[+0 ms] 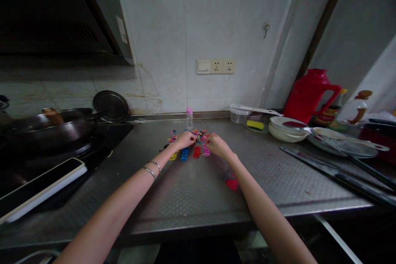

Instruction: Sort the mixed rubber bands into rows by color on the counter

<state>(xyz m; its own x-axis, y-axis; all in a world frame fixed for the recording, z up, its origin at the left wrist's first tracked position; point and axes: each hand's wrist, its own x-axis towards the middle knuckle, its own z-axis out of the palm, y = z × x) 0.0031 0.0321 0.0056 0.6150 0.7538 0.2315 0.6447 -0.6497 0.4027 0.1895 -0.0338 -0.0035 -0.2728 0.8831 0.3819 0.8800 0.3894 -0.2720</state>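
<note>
A mixed pile of small coloured pieces (200, 134), which look like little elastic hair bands, lies on the metal counter (198, 198). My left hand (186, 139) is at the pile's left edge, fingers drawn together. From the right, my right hand (217, 146) reaches to the pile with its fingertips pinched. Whatever either hand holds is too small to make out. Nearer to me sit sorted groups: blue pieces (184, 154), red pieces (197, 152), pink pieces (206, 150) and yellow pieces (173, 156), partly behind my left wrist. Behind the pile stands a clear bottle with a pink cap (189, 119).
A red, heart-like patch (232, 184) shows beside my right forearm. Rightward are a yellow sponge (255, 125), stacked bowls (287, 130), a long dark utensil (324, 169) and a red thermos (309, 95). Leftward are a pan (62, 130) on the stove and a phone-like slab (46, 187).
</note>
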